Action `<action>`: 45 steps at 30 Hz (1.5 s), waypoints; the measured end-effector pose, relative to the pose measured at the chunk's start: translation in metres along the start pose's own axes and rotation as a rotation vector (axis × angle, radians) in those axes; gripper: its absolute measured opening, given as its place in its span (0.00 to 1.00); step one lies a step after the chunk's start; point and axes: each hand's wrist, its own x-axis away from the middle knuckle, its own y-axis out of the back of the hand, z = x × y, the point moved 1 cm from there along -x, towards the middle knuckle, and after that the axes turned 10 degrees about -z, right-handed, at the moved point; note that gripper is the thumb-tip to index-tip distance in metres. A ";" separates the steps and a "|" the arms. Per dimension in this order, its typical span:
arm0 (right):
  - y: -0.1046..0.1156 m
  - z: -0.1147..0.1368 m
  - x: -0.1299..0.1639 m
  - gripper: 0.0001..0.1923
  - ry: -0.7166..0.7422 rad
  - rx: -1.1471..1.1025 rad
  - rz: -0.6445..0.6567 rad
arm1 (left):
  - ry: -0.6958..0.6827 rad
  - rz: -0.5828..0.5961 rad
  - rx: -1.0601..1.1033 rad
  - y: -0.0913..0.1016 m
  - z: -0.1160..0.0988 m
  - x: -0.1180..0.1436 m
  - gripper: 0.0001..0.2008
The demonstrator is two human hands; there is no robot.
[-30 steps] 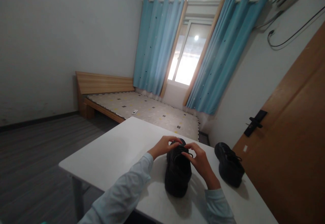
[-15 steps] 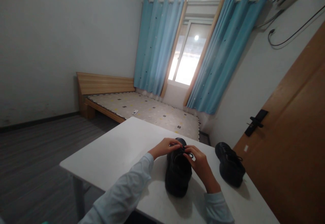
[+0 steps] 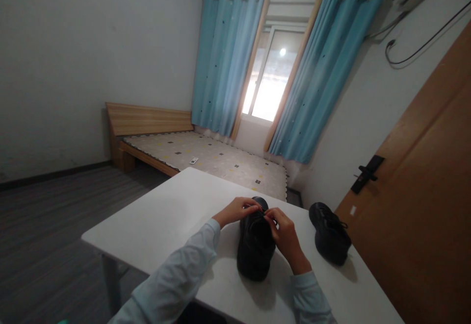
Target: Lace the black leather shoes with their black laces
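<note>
A: What is seen, taken from the largest thing down?

B: A white table (image 3: 165, 216) is seen in the foreground, with a low wooden bed (image 3: 206, 155) beyond it, blue curtains (image 3: 228, 64) at the window, and a brown door (image 3: 423, 206) on the right.

A: And what is found on the table?

B: Two black shoes. The nearer shoe (image 3: 255, 250) is set toe away, at the middle of the near edge. The second shoe (image 3: 328, 239) is placed apart to its right, untouched.

A: How are the hands held?

B: The left hand (image 3: 237, 210) is curled narrow over the upper front of the nearer shoe. The right hand (image 3: 282, 236) is closed beside it. The laces (image 3: 265, 217) are pinched between the fingertips of both hands.
</note>
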 end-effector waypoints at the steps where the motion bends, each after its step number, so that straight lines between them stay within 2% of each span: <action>1: 0.000 0.000 0.000 0.07 -0.017 -0.016 -0.012 | -0.003 0.000 0.003 0.000 0.001 0.000 0.16; 8: 0.004 0.000 -0.003 0.07 -0.126 -0.132 -0.117 | -0.006 0.004 -0.017 -0.001 0.003 0.000 0.17; 18: 0.017 -0.011 -0.007 0.10 -0.388 -0.370 -0.293 | -0.010 -0.001 -0.004 0.000 0.001 0.000 0.17; 27: 0.017 -0.020 -0.007 0.12 -0.576 -0.706 -0.428 | -0.016 0.012 -0.009 0.000 0.002 0.000 0.17; 35: 0.014 -0.021 -0.006 0.12 -0.674 -0.920 -0.458 | -0.002 0.011 0.004 0.000 0.000 0.000 0.16; 41: 0.019 -0.021 -0.007 0.12 -0.689 -0.968 -0.515 | 0.009 0.012 0.021 -0.001 0.003 -0.001 0.17; 45: 0.023 -0.026 -0.006 0.12 -0.667 -0.883 -0.532 | 0.010 0.012 0.043 -0.002 0.005 -0.001 0.17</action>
